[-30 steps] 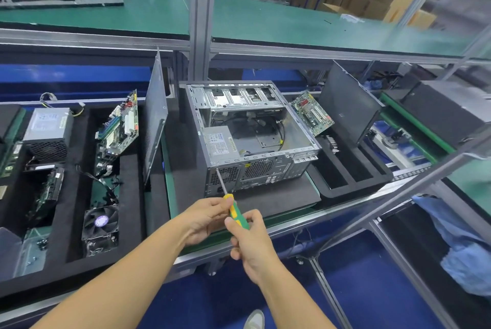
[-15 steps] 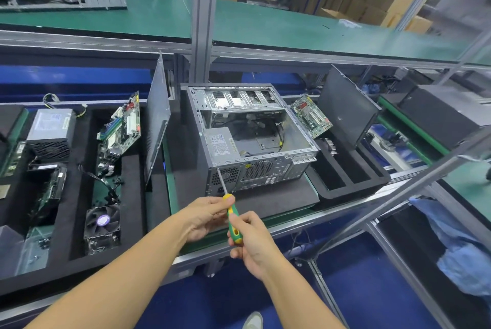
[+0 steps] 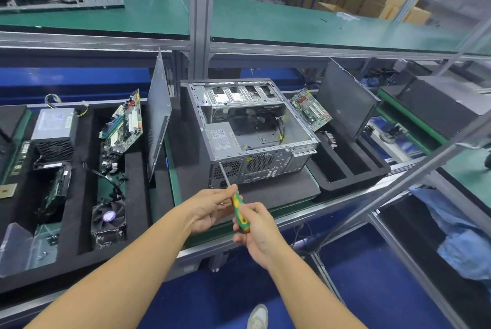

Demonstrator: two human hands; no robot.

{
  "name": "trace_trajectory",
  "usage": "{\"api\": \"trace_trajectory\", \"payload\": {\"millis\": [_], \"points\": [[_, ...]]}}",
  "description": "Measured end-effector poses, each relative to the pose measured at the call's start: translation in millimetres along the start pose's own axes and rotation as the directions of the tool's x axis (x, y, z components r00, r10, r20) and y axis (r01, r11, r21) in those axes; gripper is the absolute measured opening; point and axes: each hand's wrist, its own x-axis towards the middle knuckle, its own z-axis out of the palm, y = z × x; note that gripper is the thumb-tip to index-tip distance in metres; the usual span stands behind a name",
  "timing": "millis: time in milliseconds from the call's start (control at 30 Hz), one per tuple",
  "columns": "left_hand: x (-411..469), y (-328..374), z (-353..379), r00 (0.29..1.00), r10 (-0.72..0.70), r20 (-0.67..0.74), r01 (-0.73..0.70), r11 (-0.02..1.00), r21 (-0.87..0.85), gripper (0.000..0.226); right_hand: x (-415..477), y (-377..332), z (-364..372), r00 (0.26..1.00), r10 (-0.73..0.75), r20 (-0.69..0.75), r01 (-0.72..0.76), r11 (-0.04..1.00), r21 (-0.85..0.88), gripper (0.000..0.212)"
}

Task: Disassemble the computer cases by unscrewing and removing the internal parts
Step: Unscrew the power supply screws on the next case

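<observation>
Right hand (image 3: 259, 234) grips the green-and-yellow screwdriver (image 3: 240, 218) by its handle, left hand (image 3: 210, 209) pinching its upper end; the tip meets the rear corner of the open computer case (image 3: 265, 166) on a black mat (image 3: 279, 190). Inside the case sits a power supply (image 3: 220, 138); the left foam tray (image 3: 79, 222) holds a motherboard (image 3: 122, 126), a fan (image 3: 108, 218) and a second supply unit (image 3: 54, 129).
</observation>
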Motion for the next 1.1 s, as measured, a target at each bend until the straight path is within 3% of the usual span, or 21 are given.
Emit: {"api": "trace_trajectory", "payload": {"millis": [100, 200, 367, 533, 733, 833, 967, 1100], "points": [[0, -1, 3, 0.999, -0.004, -0.041, 0.007, 0.997, 0.076, 0.036, 0, 6, 3, 0.997, -0.072, -0.023, 0.071, 0.997, -0.036, 0.019], [1, -1, 3, 0.997, -0.017, -0.07, 0.021, 0.998, 0.061, 0.034, -3, 5, 7, 0.998, -0.053, -0.014, 0.053, 0.999, 0.01, 0.026], [-1, 0, -2, 0.999, -0.037, -0.027, 0.036, 0.999, -0.035, 0.033, -6, -4, 2, 0.977, 0.183, 0.106, -0.194, 0.975, 0.109, 0.044], [-4, -1, -3, 0.998, -0.04, 0.049, 0.041, 0.999, -0.019, 0.036, -1, 0, 2, 1.0, 0.005, -0.018, -0.005, 1.0, -0.004, 0.021], [2, -4, 5, 0.997, -0.038, -0.071, 0.046, 0.991, 0.124, 0.033, -1, 11, 6, 0.993, -0.075, -0.094, 0.067, 0.994, -0.081, 0.022], [3, -3, 3, 0.997, -0.045, -0.062, 0.05, 0.994, 0.095, 0.027, -6, 11, 6, 0.998, -0.033, -0.059, 0.033, 0.999, 0.007, 0.028], [2, -3, -1, 0.999, -0.046, -0.002, 0.046, 0.999, 0.02, 0.034, -5, 6, -2, 0.98, 0.18, 0.083, -0.191, 0.971, 0.142, 0.046], [2, -1, -1, 0.995, -0.068, 0.069, 0.069, 0.997, -0.024, 0.036, 3, 4, -3, 0.997, 0.069, -0.028, -0.066, 0.992, 0.108, 0.031]]}}
